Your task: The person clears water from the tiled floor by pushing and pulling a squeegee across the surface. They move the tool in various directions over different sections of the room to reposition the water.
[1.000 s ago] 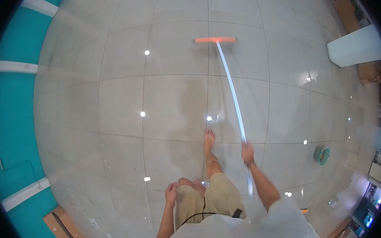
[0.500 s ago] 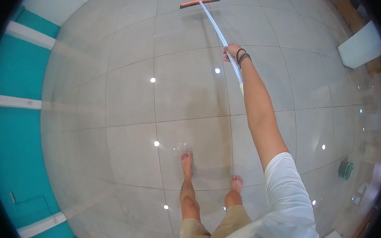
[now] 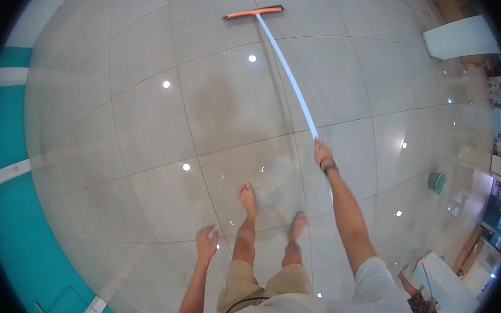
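A floor squeegee with an orange head and a long pale pole lies ahead of me, its head at the top of the view on the tiles. My right hand is wrapped round the pole, and dark bands circle that wrist. The pole's lower end runs down behind my forearm. At lower left, my left hand hangs over the floor beside my leg, fingers apart and nothing in it. Wet patches show on the tiled floor and around my bare feet.
A teal wall with white bands runs along the left. To the right are a white block-like piece and a green bucket. At lower right, another person is partly visible by a white counter.
My right hand has drawn back toward me with the pole, and the squeegee head sits slightly lower and further left. My left hand has come into view. Another person now shows at lower right.
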### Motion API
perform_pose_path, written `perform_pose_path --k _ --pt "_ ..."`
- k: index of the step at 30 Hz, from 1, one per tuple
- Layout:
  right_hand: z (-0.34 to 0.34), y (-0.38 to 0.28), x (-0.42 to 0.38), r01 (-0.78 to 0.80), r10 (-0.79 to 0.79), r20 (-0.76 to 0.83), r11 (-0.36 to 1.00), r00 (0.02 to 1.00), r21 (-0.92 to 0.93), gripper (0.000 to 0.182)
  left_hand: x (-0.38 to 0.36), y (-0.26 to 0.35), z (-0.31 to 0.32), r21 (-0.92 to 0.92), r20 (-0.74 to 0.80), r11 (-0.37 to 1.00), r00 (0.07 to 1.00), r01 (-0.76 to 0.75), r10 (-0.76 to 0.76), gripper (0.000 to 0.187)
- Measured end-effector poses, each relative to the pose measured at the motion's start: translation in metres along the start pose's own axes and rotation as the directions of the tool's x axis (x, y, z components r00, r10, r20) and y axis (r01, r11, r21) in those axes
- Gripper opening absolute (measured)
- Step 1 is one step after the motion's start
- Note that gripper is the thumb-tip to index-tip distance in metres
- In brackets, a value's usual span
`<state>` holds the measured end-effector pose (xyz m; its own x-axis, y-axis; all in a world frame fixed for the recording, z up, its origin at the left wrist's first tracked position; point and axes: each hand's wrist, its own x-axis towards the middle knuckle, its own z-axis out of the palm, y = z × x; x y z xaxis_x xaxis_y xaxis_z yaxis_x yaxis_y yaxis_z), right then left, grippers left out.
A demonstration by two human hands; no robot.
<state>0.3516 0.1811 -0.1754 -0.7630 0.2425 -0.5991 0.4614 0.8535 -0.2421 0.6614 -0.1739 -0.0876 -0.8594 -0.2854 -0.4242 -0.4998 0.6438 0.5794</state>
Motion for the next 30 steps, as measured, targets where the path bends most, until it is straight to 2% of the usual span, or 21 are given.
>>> perform_pose_path --k 1,3,4,5,6,8,9,10,11,12,14,16,18,20,23,24,26,27,28,30 --pt "0.005 0.019 -0.033 -0.011 0.011 -0.016 1.0 1.0 -0.007 0.058 0.024 0.029 0.003 0.028 0.027 0.991 0.991 -0.133 0.132 0.027" --pt "0.014 0.059 -0.096 0.001 -0.001 -0.006 1.0 1.0 0.002 0.057 0.06 0.087 0.027 0.061 0.037 0.904 0.906 -0.423 0.422 0.039" --pt "0.003 0.065 -0.137 -0.015 0.014 0.021 0.999 1.0 0.039 0.056 0.079 0.104 0.065 -0.012 0.192 0.889 0.872 -0.457 0.451 0.047" --pt "0.001 0.081 -0.17 -0.069 0.069 0.053 0.998 0.996 0.002 0.055 0.079 0.154 0.062 0.147 0.179 0.781 0.793 -0.607 0.583 0.051" --pt "0.009 0.106 -0.197 -0.047 0.046 0.067 0.999 0.997 0.013 0.055 0.083 0.192 0.066 0.176 0.278 0.678 0.697 -0.713 0.661 0.051" --pt "0.007 0.132 -0.263 -0.105 0.104 0.063 0.994 0.993 0.013 0.049 0.08 0.215 0.136 -0.007 0.11 0.523 0.519 -0.852 0.847 0.05" --pt "0.007 0.147 -0.294 -0.14 0.138 0.085 0.99 0.987 0.02 0.048 0.073 0.216 0.171 0.083 0.184 0.402 0.411 -0.912 0.893 0.043" --pt "0.004 0.156 -0.327 -0.168 0.161 0.119 0.984 0.98 0.057 0.047 0.054 0.214 0.196 0.155 0.273 0.268 0.302 -0.951 0.914 0.035" --pt "0.02 0.189 -0.355 -0.189 0.19 0.123 0.982 0.974 -0.015 0.046 0.033 0.219 0.201 0.081 0.479 0.297 0.299 -0.951 0.825 0.024" --pt "0.01 0.186 -0.389 -0.201 0.206 0.131 0.978 0.97 -0.053 0.046 0.008 0.224 0.206 0.012 0.663 0.339 0.261 -0.941 0.702 0.014" --pt "0.008 0.208 -0.45 -0.277 0.28 0.16 0.96 0.947 -0.041 0.048 -0.058 0.214 0.23 0.017 0.731 0.316 0.228 -0.949 0.643 0.005" --pt "0.02 0.251 -0.518 -0.302 0.292 0.158 0.952 0.943 0.045 0.047 -0.133 0.189 0.264 -0.07 0.662 0.287 0.171 -0.955 0.73 0.005" --pt "0.017 0.274 -0.585 -0.438 0.42 0.226 0.898 0.879 0.033 0.046 -0.204 0.188 0.262 -0.16 0.731 0.265 0.066 -0.951 0.679 0.007" --pt "0.015 0.304 -0.652 -0.57 0.543 0.243 0.82 0.804 0.056 0.04 -0.281 0.173 0.283 -0.228 0.669 0.27 0.051 -0.936 0.741 0.004" --pt "0.015 0.331 -0.71 -0.641 0.615 0.239 0.766 0.751 0.042 0.038 -0.371 0.159 0.295 -0.281 0.665 0.294 0.035 -0.914 0.746 0.005" --pt "0.019 0.338 -0.722 -0.642 0.616 0.235 0.766 0.752 0.046 0.037 -0.387 0.147 0.294 -0.008 0.448 0.029 0.023 -1.0 0.894 0.007" --pt "0.031 0.352 -0.733 -0.6 0.572 0.225 0.796 0.789 0.079 0.036 -0.385 0.152 0.286 0.335 0.216 -0.161 -0.09 -0.928 0.972 0.009" --pt "0.039 0.357 -0.733 -0.562 0.531 0.221 0.82 0.818 0.112 0.036 -0.375 0.153 0.281 0.055 0.222 0.011 0.023 -0.998 0.975 0.009" --pt "0.047 0.358 -0.723 -0.52 0.484 0.216 0.838 0.848 0.164 0.035 -0.355 0.153 0.272 -0.221 0.265 0.186 0.125 -0.957 0.956 0.009" --pt "0.045 0.333 -0.67 -0.453 0.384 0.256 0.827 0.887 0.332 0.033 -0.305 0.144 0.277 -0.024 0.406 0.246 0.215 -0.969 0.888 0.01"
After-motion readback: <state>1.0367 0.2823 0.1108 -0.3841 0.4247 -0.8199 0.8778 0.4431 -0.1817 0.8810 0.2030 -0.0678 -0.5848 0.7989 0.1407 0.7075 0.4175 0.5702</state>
